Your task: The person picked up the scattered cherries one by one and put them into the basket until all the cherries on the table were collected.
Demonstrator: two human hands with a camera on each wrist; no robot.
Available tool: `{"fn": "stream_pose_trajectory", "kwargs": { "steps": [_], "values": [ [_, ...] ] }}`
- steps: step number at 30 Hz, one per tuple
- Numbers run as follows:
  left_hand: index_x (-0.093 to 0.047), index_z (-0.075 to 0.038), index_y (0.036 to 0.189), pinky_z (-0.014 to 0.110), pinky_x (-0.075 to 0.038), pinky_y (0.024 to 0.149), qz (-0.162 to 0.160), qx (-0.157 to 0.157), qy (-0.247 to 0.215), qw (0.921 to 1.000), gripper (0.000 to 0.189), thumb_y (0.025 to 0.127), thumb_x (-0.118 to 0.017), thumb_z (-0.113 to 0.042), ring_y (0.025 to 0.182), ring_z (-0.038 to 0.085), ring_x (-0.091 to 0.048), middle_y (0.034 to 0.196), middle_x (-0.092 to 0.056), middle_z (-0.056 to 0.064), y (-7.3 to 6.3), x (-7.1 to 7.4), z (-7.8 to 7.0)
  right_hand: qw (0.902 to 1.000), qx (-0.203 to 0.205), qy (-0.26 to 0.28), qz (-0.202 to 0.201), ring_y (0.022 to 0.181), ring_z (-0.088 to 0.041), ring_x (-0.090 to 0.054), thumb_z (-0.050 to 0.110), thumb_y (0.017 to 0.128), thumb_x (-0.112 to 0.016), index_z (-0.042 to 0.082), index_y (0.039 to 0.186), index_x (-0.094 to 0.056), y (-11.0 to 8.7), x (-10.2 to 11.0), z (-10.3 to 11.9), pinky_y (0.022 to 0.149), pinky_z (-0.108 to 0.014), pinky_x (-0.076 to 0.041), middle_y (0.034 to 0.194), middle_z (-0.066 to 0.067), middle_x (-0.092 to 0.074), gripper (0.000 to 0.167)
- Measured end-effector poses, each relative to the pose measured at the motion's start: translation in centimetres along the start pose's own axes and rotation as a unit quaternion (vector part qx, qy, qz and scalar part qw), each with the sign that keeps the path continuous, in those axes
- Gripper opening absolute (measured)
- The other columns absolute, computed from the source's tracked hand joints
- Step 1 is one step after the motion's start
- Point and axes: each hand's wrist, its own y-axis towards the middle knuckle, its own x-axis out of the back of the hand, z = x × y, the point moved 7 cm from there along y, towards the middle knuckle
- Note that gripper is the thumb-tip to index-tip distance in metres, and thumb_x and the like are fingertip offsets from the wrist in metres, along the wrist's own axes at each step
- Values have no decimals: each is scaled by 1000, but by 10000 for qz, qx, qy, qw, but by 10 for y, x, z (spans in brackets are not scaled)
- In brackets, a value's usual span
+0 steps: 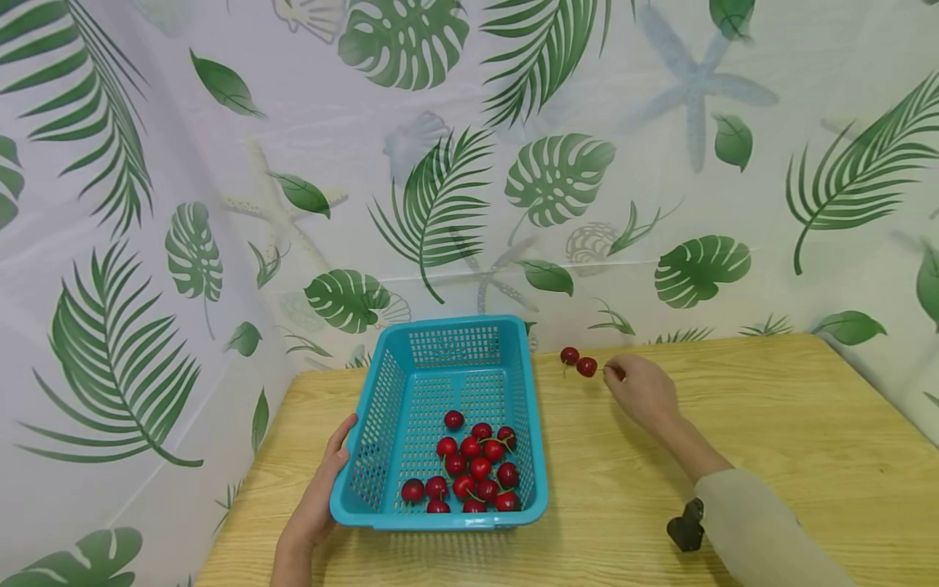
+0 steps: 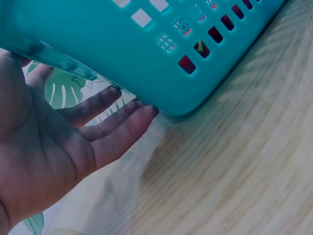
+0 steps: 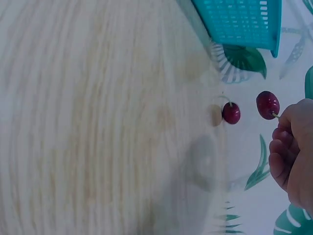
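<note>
A blue plastic basket (image 1: pixel 539 440) with perforated walls holds several red cherries (image 1: pixel 480 467), mostly gathered toward its near right corner. My left hand (image 1: pixel 319 493) grips its left side at the rim; in the left wrist view, fingertips (image 2: pixel 146 113) touch the outer wall. Beyond the basket's right side, my right hand (image 1: pixel 645 393) pinches the stem of one cherry (image 1: pixel 586 367) between thumb and forefinger. That cherry (image 3: pixel 267 105) hangs from the stem in the right wrist view. Another cherry (image 1: pixel 569 355), with its stem on, lies close by at the table's back edge.
The wooden table (image 1: pixel 770 424) meets a white wall covering (image 1: pixel 469 204) printed with leaves, shells and starfish. A second covered wall (image 1: pixel 110 367) rises along the left. A small black device (image 1: pixel 686 526) sits at my right sleeve (image 1: pixel 756 522).
</note>
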Motion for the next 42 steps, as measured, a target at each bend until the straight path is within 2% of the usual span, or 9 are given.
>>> {"fn": "stream_pose_trajectory", "kwargs": {
  "steps": [5,10,17,21,26,30,33,37,42],
  "values": [
    [-10,-27,159,49,-44,96,-3,2,24,10000,54,108,-21,-38,139,54,-25,163,-9,20,0,0,0,9986,388,71,-364,73,-25,-64,12,94,-61,0,96,-74,-1,9,23,62,-42,-52,86,-11,-72,18],
    [-9,-27,159,49,-45,95,-2,-13,42,10000,54,108,-21,-38,139,54,-25,163,-8,20,0,0,0,9925,885,141,-831,70,-22,-61,8,91,-65,2,90,-74,-3,17,50,60,-38,-50,82,-9,-70,12],
    [-9,-27,159,50,-46,95,-12,13,71,10000,54,108,-21,-40,139,54,-26,163,-8,20,1,1,0,9749,1677,354,-1420,65,-18,-58,2,86,-70,4,84,-74,-8,25,96,56,-32,-48,77,-5,-68,4],
    [-10,-28,159,51,-45,96,2,-8,107,9999,54,108,-21,-40,140,54,-24,163,-8,19,1,1,-1,9641,2119,482,-1527,62,-16,-57,1,84,-73,6,84,-74,-12,23,120,55,-30,-47,75,-3,-66,5],
    [-9,-27,159,53,-44,97,-11,-39,121,9999,55,108,-21,-40,140,55,-24,163,-7,20,1,1,0,9655,2318,375,-1127,65,-17,-62,4,82,-76,8,86,-75,-15,11,143,53,-27,-47,78,-2,-69,6],
    [-8,-25,160,52,-44,96,4,-8,72,10000,55,108,-21,-39,140,55,-23,163,-6,20,1,1,1,9735,2229,-81,-500,67,-16,-63,10,85,-75,9,88,-75,-11,-7,153,53,-26,-46,81,-2,-68,3],
    [-7,-24,160,51,-43,97,18,5,58,10000,55,108,-20,-38,140,54,-22,163,-6,20,1,0,1,9734,2244,-451,-108,71,-17,-60,12,86,-75,8,88,-75,-8,-20,160,57,-27,-47,82,-3,-64,4],
    [-8,-25,159,51,-43,97,0,-1,59,10000,55,108,-21,-38,140,54,-22,163,-7,20,0,0,1,9646,2443,-984,125,75,-21,-54,12,85,-74,10,84,-74,-6,-32,170,60,-31,-47,80,-4,-60,3],
    [-8,-25,160,51,-44,96,-7,-29,68,10000,55,108,-20,-37,139,55,-24,162,-8,21,0,1,0,9459,2615,-1844,531,75,-22,-45,12,84,-72,13,76,-73,-1,-49,180,61,-33,-43,78,-5,-54,8]
  ]
}}
